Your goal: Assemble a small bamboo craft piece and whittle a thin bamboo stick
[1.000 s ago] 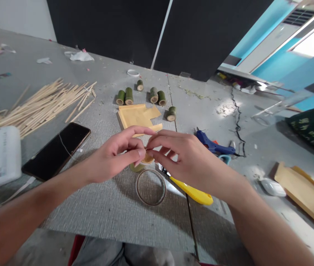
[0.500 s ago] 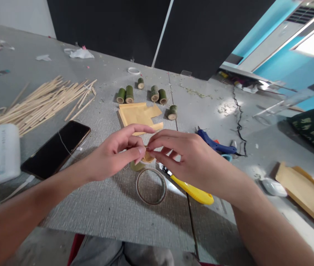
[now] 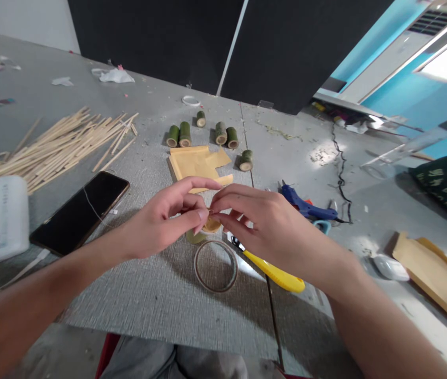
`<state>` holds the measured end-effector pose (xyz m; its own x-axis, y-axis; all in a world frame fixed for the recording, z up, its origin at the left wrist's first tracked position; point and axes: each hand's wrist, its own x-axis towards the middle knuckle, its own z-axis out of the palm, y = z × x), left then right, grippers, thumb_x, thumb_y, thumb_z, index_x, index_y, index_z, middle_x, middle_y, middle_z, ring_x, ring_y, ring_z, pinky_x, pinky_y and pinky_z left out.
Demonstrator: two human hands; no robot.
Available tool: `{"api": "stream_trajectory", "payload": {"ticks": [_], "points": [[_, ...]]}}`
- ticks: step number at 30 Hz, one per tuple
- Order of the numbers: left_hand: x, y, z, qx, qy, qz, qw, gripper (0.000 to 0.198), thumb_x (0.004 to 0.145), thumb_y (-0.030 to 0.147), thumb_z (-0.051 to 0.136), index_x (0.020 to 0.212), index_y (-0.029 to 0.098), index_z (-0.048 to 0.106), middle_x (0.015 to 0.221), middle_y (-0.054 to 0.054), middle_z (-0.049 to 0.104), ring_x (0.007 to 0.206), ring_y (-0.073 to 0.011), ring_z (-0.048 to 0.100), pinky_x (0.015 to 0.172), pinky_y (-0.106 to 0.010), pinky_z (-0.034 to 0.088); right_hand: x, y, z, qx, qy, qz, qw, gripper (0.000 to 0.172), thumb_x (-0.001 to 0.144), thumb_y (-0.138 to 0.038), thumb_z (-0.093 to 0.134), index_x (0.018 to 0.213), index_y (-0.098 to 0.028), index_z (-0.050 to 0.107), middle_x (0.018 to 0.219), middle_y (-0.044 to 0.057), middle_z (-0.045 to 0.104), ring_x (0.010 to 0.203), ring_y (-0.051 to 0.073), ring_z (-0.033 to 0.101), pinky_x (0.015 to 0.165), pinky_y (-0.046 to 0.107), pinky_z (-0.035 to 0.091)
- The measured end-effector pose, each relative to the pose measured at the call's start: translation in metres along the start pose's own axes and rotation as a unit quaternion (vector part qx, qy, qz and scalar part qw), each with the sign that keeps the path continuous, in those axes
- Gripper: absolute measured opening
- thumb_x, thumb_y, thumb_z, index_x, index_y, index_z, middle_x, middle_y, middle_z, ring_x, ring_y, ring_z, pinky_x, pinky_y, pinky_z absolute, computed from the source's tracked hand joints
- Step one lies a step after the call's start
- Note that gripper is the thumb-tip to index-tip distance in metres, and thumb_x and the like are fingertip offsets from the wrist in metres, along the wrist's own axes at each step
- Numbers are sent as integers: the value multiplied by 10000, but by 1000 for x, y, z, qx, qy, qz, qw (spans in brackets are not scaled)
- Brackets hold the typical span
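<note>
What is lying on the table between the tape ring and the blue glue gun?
In the head view, a yellow utility knife lies between the tape ring and the blue glue gun, pointing toward the right hand.

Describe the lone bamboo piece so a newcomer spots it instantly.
Start at the yellow card sheet in the middle of the grey table. Off its right corner lies one short green bamboo piece. It sits alone, nearer the hands than the bamboo row behind the sheet.
</note>
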<state>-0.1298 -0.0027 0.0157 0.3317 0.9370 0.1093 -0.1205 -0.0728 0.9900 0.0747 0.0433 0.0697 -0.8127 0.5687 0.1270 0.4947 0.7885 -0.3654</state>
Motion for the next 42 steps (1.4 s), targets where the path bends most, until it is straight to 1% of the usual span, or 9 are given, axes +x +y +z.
{"api": "stream_trajectory", "payload": {"ticks": [5,9,15,25,28,31,36,42], "points": [[0,0,0,3,0,1,1000,377,963,217,557,1340,201,548,705,34,524,662,-136,485,630,-286,405,-1,0,-1,6,-8,-5,1000,191,975,-102,526,987,-178,701,996,65,710,890,175,671,765,296,501],[1,0,1,0,-1,2,1000,354,967,200,545,1321,193,540,709,37,519,665,-134,476,634,-285,402,0,-1,-2,4,-13,0,1000,200,969,-75,521,969,-163,700,990,68,706,898,176,668,788,301,501],[1,-2,0,2,-3,2,1000,326,974,214,546,1300,206,547,707,41,516,666,-134,483,641,-287,408,1,-2,-1,2,-12,-3,1000,201,976,-93,518,939,-176,698,1016,73,711,907,178,677,804,305,509],[2,-5,0,8,10,-6,1000,337,968,211,557,1305,201,539,704,43,533,645,-124,490,604,-273,391,-1,-1,-1,6,-18,-11,1000,205,996,-111,496,973,-175,689,1026,69,696,898,176,673,820,317,519],[2,-6,-1,8,14,-8,1000,334,976,210,555,1310,211,537,711,40,544,635,-119,495,587,-266,385,-1,-1,0,6,-10,-12,1000,208,1002,-120,496,944,-177,687,1105,74,684,891,168,677,800,312,523],[2,-6,-2,7,11,-15,1000,344,980,222,564,1323,215,535,718,32,557,631,-121,500,570,-265,379,-2,-2,-1,3,-1,-17,1000,213,998,-120,502,929,-181,694,1154,83,672,936,178,684,813,319,530],[2,-7,-3,4,6,-5,1000,345,992,232,565,1335,224,529,714,33,563,641,-119,518,567,-258,380,-1,-1,0,9,11,-22,1000,219,999,-110,500,934,-175,698,1184,90,666,957,176,691,797,310,533],[3,-8,-2,6,1,0,1000,331,1002,219,552,1331,218,522,710,44,552,654,-111,528,574,-247,385,0,-1,1,12,9,-26,1000,220,994,-101,505,941,-171,707,1152,82,674,952,178,693,803,317,534]]}}
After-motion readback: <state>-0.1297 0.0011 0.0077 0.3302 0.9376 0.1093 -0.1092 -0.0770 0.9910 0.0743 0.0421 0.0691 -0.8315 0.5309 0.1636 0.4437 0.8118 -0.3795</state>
